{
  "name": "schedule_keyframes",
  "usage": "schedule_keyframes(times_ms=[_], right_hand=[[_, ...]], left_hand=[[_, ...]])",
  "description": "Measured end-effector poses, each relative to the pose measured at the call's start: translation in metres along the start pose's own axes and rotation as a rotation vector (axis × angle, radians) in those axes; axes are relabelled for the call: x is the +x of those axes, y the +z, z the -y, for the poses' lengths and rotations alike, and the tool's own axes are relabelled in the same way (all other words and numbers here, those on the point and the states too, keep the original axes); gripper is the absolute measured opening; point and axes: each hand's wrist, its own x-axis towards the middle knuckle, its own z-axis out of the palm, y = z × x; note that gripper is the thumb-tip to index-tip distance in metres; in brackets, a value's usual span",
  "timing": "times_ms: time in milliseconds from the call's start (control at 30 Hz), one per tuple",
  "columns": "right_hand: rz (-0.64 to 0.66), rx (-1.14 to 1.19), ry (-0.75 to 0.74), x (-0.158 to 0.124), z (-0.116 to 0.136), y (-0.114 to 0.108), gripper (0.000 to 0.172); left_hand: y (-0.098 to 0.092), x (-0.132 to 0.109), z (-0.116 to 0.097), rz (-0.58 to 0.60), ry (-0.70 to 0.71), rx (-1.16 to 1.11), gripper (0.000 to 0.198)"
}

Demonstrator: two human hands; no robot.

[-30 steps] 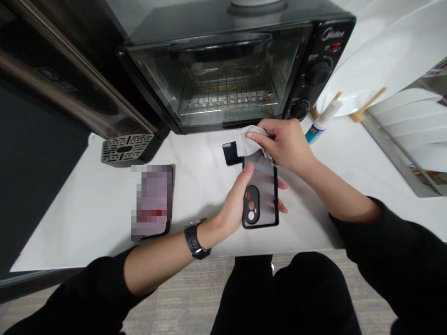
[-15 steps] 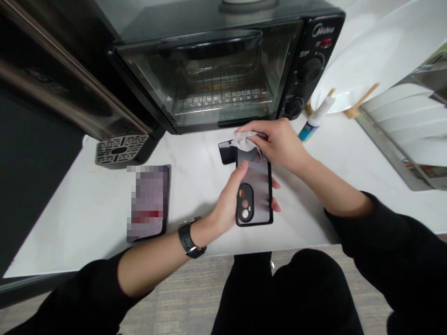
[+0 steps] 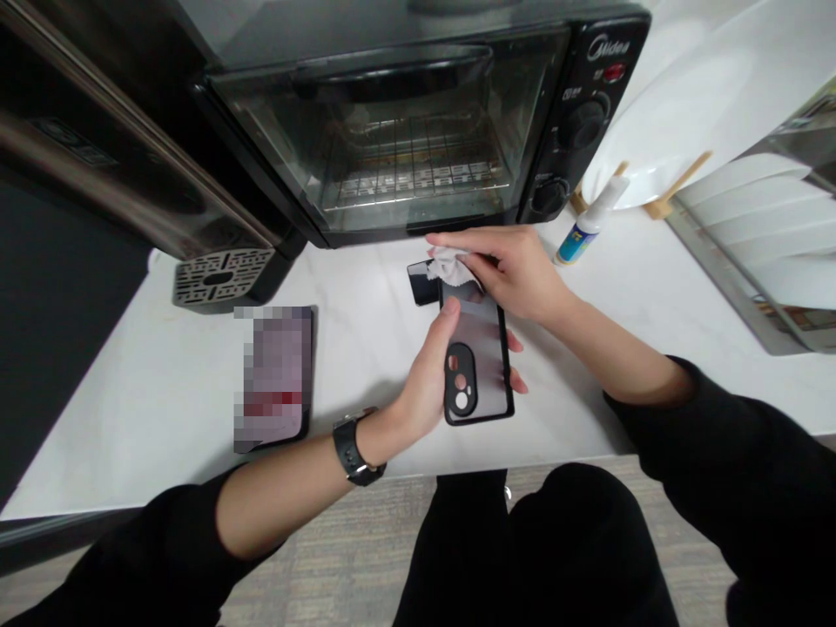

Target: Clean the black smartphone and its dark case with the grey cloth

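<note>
A phone case (image 3: 487,353) with a black rim, a see-through back and a camera cutout lies in my left hand (image 3: 428,370). The left thumb presses along its left edge, and two fingertips show past the right edge. My right hand (image 3: 526,274) pinches a light grey cloth (image 3: 452,266) against the case's far end, covering that corner. Just beyond, a phone (image 3: 424,283) or similar dark flat item rests on the counter, partly hidden by the cloth and the case.
At the back stands a toaster oven (image 3: 418,157). To its right are a spray bottle (image 3: 578,244) and white plates in wooden stands. A tablet-like device (image 3: 280,374), its screen blurred out, lies left on the white counter (image 3: 366,287), near a machine's drip tray (image 3: 222,279).
My right hand and the cloth have shifted slightly left across the case's far end. My left hand keeps its hold on the case.
</note>
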Motion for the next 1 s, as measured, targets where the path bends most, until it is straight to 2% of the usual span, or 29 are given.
schedule_keyframes(times_ms=[33,67,167,200,267,367,467,533,600,700,767,867,933,1000], right_hand=[[-0.019,-0.044,0.049,0.000,-0.002,-0.001,0.025],[-0.041,-0.104,0.102,0.000,-0.003,-0.003,0.025],[-0.106,-0.279,0.203,0.001,-0.005,-0.008,0.056],[-0.111,-0.306,0.201,0.001,-0.005,-0.008,0.059],[-0.066,-0.272,0.145,0.001,-0.002,-0.007,0.053],[0.012,-0.071,-0.003,0.000,0.002,0.000,0.030],[0.023,0.069,-0.094,-0.001,0.004,0.004,0.038],[-0.005,0.043,-0.051,-0.001,0.004,0.004,0.033],[-0.037,-0.065,0.058,-0.001,0.003,0.001,0.028],[-0.076,-0.245,0.204,0.001,0.001,-0.003,0.061],[-0.075,-0.291,0.220,0.001,0.001,-0.004,0.069],[-0.008,-0.208,0.105,0.000,0.001,-0.002,0.055],[0.029,-0.086,-0.009,0.000,0.002,0.000,0.038],[0.055,0.037,-0.092,-0.001,0.003,0.001,0.035]], left_hand=[[0.000,0.000,0.001,0.005,-0.004,0.001,0.058],[0.000,-0.001,0.003,0.005,-0.003,0.004,0.058],[0.000,-0.003,0.008,-0.032,0.032,0.032,0.059],[0.001,-0.004,0.008,-0.055,0.046,0.039,0.059],[0.002,-0.004,0.008,-0.103,0.073,0.033,0.059],[0.002,-0.004,0.005,-0.114,0.055,0.026,0.067],[0.000,-0.004,0.004,-0.014,-0.050,0.055,0.075],[-0.001,-0.004,0.006,0.026,-0.066,0.058,0.075],[-0.002,-0.005,0.009,0.017,-0.028,0.060,0.074],[0.001,-0.007,0.010,-0.040,0.015,0.102,0.077],[0.002,-0.008,0.009,-0.090,0.044,0.111,0.075],[0.003,-0.006,0.004,-0.095,0.048,0.073,0.072],[0.002,-0.004,0.002,-0.039,-0.007,0.055,0.074],[0.001,-0.004,0.001,0.020,-0.063,0.047,0.075]])
